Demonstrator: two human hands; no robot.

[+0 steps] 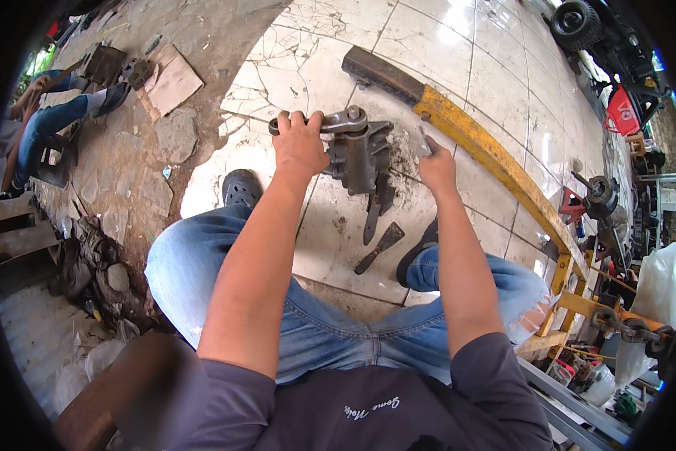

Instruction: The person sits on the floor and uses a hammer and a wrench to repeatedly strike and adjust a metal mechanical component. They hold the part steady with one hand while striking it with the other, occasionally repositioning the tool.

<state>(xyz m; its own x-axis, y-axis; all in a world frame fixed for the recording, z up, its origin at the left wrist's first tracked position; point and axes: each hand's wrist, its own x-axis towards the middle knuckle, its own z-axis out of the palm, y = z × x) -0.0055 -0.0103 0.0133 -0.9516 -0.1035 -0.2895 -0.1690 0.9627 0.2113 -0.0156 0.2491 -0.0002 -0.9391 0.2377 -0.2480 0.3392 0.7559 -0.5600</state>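
Note:
A greasy cast metal steering gearbox (359, 161) stands on the tiled floor between my feet, with a lever arm (344, 119) across its top. My left hand (299, 143) is closed over the left part of that arm, fingers curled round it. To the right of the gearbox, my right hand (437, 167) grips a thin metal tool (426, 137) whose tip points up and away; most of it is hidden in the fist. A scraper (381, 246) with a flared blade lies on the tiles nearer me. Beside the gearbox's base is another flat blade (371, 222).
A long yellow and rusty steel beam (488, 161) curves along the right side. At the far left a person (37, 143) sits near a piece of cardboard (174, 81). A red jack stand (573, 207) and a black wheeled machine (578, 26) are at right.

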